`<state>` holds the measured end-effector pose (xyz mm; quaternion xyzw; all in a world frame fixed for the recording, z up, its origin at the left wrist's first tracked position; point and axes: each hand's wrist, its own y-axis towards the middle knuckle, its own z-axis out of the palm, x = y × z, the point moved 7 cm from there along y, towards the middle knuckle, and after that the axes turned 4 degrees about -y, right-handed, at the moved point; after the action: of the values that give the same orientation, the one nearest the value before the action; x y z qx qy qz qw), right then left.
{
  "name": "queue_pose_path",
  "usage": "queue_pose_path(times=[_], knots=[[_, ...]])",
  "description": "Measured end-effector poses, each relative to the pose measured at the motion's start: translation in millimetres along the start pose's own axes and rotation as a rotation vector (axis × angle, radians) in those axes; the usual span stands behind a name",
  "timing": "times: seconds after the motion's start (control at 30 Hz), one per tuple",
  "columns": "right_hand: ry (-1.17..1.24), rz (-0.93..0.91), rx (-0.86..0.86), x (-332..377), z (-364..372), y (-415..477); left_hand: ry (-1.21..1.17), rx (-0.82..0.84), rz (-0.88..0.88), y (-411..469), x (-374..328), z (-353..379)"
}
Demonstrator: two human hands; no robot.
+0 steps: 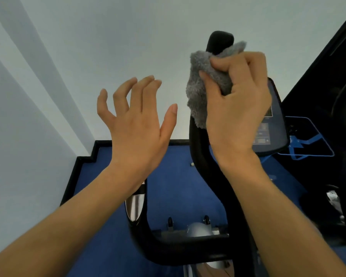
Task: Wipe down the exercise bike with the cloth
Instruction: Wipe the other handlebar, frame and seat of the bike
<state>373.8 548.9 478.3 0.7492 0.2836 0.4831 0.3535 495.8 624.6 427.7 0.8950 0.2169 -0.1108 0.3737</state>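
The black exercise bike handlebar [204, 168] curves up through the middle of the view, its foam-tipped end showing at the top. My right hand [238, 102] is closed on a fluffy grey cloth [200, 90], which is wrapped around the upper part of that right grip. My left hand [136, 124] hovers to the left with fingers spread and nothing in it, above the left grip with its silver sensor plate [135, 204]. The bike's console screen [268, 132] shows partly behind my right hand.
A pale wall fills the upper view, with a corner at the left. Blue floor [168, 176] with a black skirting edge lies below. A dark machine [328, 76] and a blue wire frame [308, 136] stand on the right. The bike's silver base with small wheels [198, 226] sits low.
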Motion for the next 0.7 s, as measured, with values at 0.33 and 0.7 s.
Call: queue_pose_path(times=[0.33, 0.7], knots=[[0.009, -0.092, -0.044, -3.4, 6.1, -10.0, 0.029, -0.005, 0.020, 0.0, 0.4, 1.0], [-0.018, -0.005, -0.033, 5.3, 3.3, 25.5, 0.014, -0.012, 0.029, 1.0, 1.3, 1.3]])
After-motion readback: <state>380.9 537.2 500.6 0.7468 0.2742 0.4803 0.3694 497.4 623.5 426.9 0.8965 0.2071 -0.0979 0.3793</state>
